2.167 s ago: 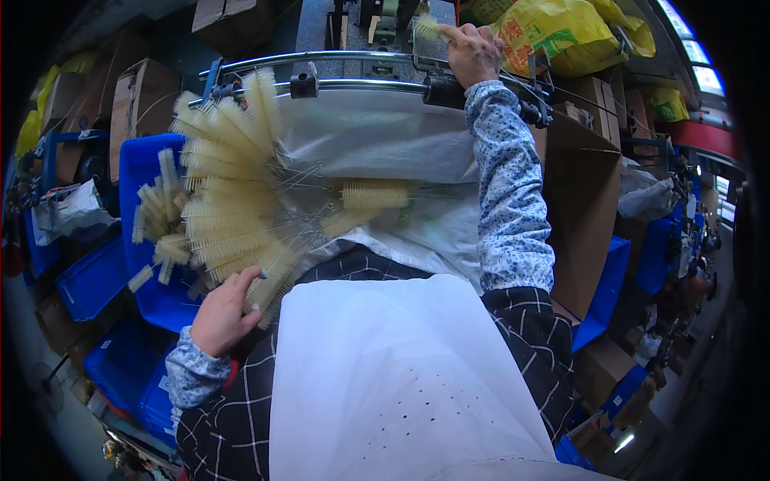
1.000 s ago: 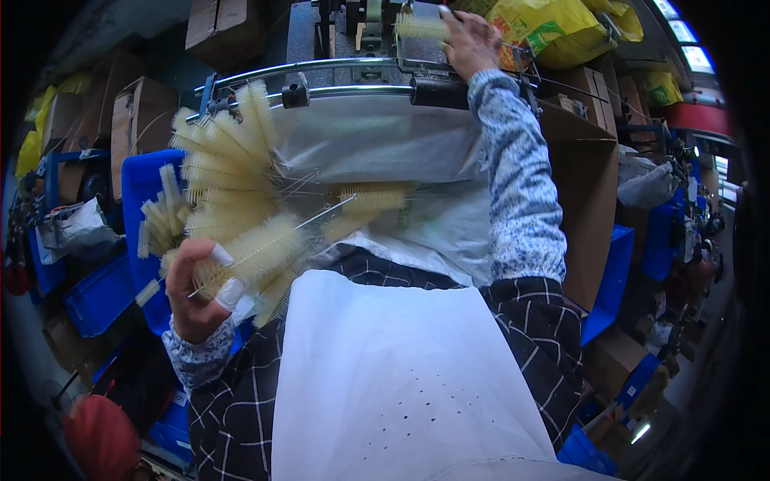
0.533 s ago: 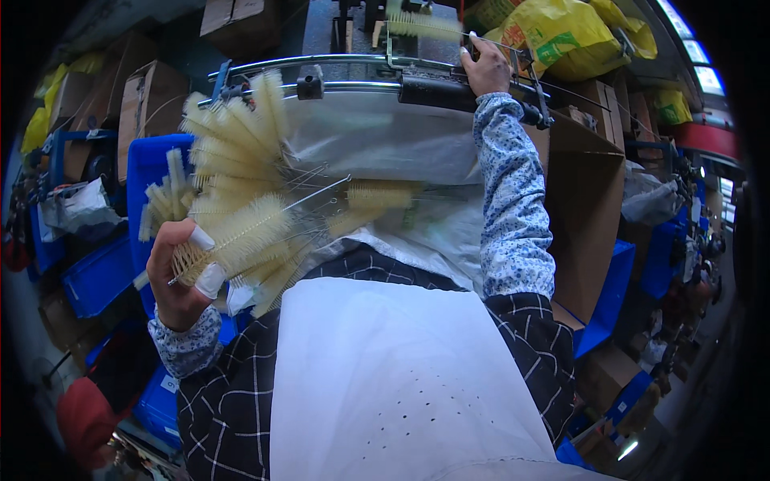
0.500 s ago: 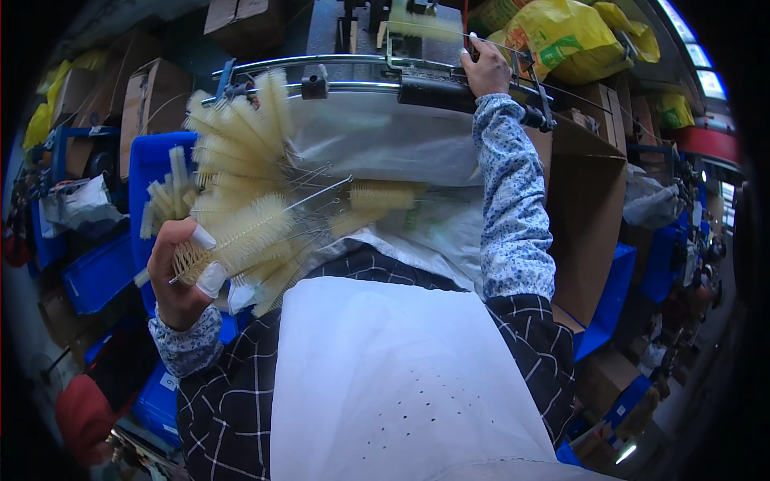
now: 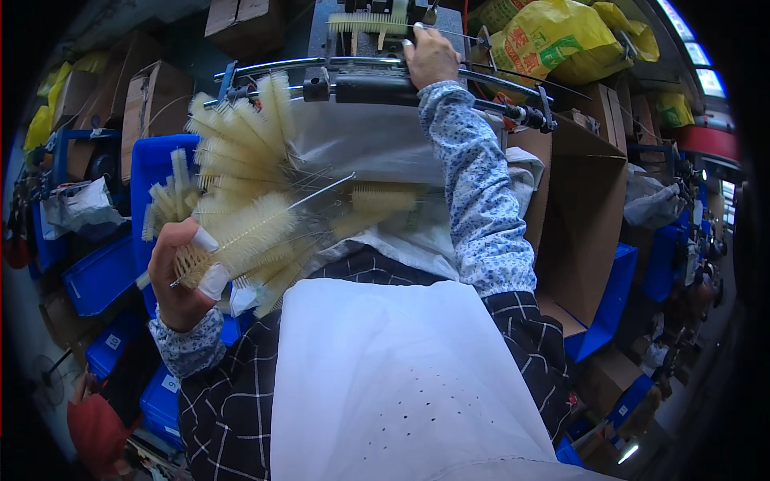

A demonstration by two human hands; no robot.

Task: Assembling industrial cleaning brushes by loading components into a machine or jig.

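Note:
My left hand (image 5: pixel 172 276), with white tape on its fingertips, is closed around a bottle brush (image 5: pixel 261 227) with cream bristles and a bare wire stem pointing up to the right. Beside it lies a fanned pile of similar brushes (image 5: pixel 241 156). My right hand (image 5: pixel 435 61) is at the machine ahead, fingers curled over its sliding carriage (image 5: pixel 373 89), a black cylinder on chrome rails. What lies under the palm is hidden. Just left of my right fingertips, another brush (image 5: pixel 362 23) sits level in the machine, a thin wire running to its right.
A blue bin (image 5: pixel 144 172) stands left, and an open cardboard box (image 5: pixel 584 232) right. Yellow bags (image 5: pixel 553 44) are heaped at the back right. Clear plastic sheet (image 5: pixel 373 140) covers the surface below the rails. A person in red (image 5: pixel 96 433) is at the lower left.
My right hand and the black cylinder have slid left along the rails. The brush in the machine was blurred and now shows sharply, farther left. My left hand keeps its hold.

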